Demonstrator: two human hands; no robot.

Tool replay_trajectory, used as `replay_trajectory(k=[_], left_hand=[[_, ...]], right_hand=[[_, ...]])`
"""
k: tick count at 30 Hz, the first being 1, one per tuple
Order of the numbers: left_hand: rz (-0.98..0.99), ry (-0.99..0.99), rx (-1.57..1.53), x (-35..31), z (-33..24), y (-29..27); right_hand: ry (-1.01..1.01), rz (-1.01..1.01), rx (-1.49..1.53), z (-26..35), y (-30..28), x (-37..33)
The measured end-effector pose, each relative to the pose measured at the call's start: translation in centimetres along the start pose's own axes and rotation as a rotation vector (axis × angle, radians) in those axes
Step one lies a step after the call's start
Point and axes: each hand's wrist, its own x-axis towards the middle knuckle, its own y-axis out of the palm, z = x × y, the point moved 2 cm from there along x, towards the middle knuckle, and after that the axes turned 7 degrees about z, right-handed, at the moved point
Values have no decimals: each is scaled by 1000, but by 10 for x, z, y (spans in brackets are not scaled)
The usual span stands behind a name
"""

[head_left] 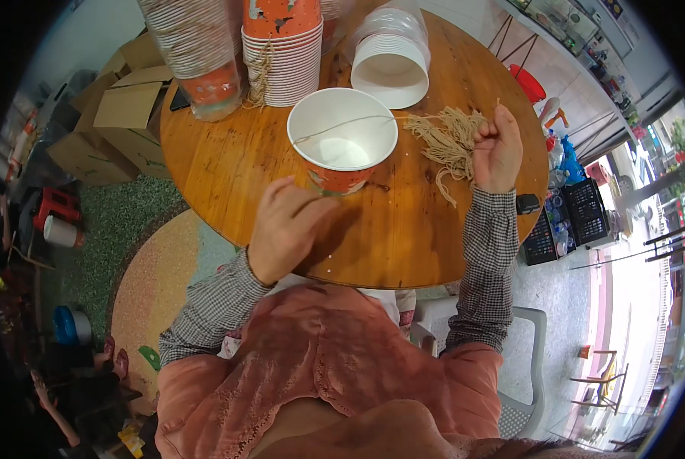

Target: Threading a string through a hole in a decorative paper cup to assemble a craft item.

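A white-lined paper tub (342, 131) with an orange printed outside stands upright, mouth up, on the round wooden table. One thin strand crosses its mouth and runs right toward a bundle of tan twine (448, 141). At the bundle's right edge is my right hand (498, 150), raised with its fingers curled closed on twine; the exact strand between the fingertips is hard to make out. Just in front of the tub, on its near left side, my left hand (287, 228) hovers with its fingers bent and apart, nothing visible in them.
Behind the tub rise a stack of orange tubs (283, 65) with twine hanging on it and a plastic-wrapped stack (197, 57). A wrapped stack of white tubs (390, 73) lies on its side. Cardboard boxes (128, 118) stand left; black crates (568, 218) sit right.
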Motion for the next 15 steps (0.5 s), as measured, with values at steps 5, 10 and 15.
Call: replay_trajectory(k=[5,10,15], left_hand=[[-63,-56,-112,39,-8,20],[110,1,80,37,22,38],[194,74,160,24,49,-8]], right_hand=[[-9,20,8,1,-14,-4],[9,3,-8,5,-26,-2],[-22,-15,-1,12,-47,1]])
